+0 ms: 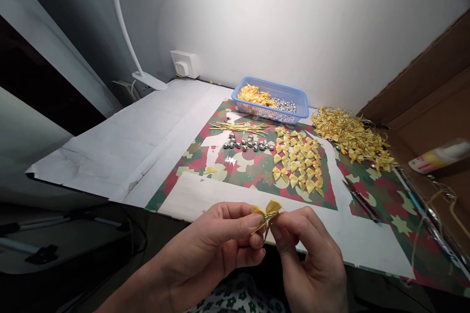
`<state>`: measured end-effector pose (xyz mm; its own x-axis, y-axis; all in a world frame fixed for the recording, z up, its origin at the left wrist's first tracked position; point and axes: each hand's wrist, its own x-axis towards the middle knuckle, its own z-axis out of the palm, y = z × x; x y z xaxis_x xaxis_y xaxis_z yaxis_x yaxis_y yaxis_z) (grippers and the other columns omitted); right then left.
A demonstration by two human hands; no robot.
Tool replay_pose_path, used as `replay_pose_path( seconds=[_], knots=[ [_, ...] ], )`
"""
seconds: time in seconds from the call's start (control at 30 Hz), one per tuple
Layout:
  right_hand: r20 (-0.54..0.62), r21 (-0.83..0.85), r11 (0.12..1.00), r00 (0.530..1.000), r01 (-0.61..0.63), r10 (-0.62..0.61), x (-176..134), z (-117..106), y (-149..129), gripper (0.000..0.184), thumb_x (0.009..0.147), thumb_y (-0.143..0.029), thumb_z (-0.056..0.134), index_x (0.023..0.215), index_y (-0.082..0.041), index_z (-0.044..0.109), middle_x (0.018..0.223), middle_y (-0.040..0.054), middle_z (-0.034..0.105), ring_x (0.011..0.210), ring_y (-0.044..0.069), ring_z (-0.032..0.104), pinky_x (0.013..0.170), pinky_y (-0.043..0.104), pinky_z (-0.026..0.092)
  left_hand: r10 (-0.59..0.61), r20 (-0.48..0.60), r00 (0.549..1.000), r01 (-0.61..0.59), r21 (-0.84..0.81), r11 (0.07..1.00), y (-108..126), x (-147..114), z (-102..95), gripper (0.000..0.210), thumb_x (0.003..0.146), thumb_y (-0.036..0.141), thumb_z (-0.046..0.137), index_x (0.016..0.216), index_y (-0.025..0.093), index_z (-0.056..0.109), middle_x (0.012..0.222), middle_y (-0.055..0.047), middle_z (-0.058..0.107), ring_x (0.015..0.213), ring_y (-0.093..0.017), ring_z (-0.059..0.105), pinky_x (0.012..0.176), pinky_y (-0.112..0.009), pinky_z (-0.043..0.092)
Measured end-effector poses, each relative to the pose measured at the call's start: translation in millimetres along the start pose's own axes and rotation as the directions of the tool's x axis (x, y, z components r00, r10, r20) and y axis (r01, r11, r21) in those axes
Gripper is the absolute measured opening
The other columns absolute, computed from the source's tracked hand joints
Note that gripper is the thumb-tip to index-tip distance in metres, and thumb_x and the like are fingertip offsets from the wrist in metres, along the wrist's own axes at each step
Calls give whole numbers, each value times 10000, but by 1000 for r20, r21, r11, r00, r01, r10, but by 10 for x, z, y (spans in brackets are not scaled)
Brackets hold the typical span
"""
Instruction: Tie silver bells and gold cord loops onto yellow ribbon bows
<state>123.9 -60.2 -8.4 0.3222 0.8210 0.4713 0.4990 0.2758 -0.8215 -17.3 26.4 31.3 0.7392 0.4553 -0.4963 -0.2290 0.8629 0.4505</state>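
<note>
Just past the table's front edge, my left hand (227,234) pinches a yellow ribbon bow (272,206) between thumb and fingers. My right hand (308,249) is closed at the bow's right side, its thumb and forefinger on a thin gold tie (270,215) at the bow's middle. Farther back lie several yellow bows (298,160) in rows on the camouflage mat. To their left sit silver bells or beads (249,144), too small to tell which, and a bundle of gold twist ties (240,127).
A blue basket (270,116) behind holds yellow bows and silver pieces. A pile of yellow bows with ties (352,132) lies at right, near tweezers (362,200), a bottle (438,156) and a cardboard box (422,88). A white lamp (150,80) stands at the back left.
</note>
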Motion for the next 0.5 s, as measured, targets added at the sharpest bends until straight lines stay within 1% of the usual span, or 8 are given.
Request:
replay_pose_path(
  seconds=[0.13,0.33,0.4,0.5],
  knots=[
    [-12,-15,1000,1000,-2,2,20,4,-10,194,967,-77,551,926,-245,639,764,-24,532,628,109,510,572,221,423,-6,-15,1000,6,16,1000,16,-8,6,105,803,137,834,785,50,777,713,-20,653,590,-53,585,632,-169,599],
    [-21,-43,999,1000,-15,14,21,8,-29,187,965,-95,554,903,-243,651,723,-30,517,598,112,495,539,218,411,28,-7,1000,-28,46,999,14,-13,5,115,811,154,829,742,77,777,667,-17,649,589,-62,589,617,-148,576],
    [-24,-34,999,1000,-20,19,17,10,-29,185,964,-92,554,910,-240,650,720,-30,512,601,114,485,542,221,407,40,-4,999,-40,59,997,9,-17,13,118,813,159,829,742,80,776,689,-21,658,598,-63,590,620,-147,570],
    [-35,-18,1000,999,-18,18,18,19,-33,193,961,-81,555,909,-243,647,723,-35,509,620,108,479,560,212,403,52,1,999,-52,76,996,8,-24,24,135,833,160,811,729,83,769,667,-16,652,595,-65,584,613,-145,560]
  ],
)
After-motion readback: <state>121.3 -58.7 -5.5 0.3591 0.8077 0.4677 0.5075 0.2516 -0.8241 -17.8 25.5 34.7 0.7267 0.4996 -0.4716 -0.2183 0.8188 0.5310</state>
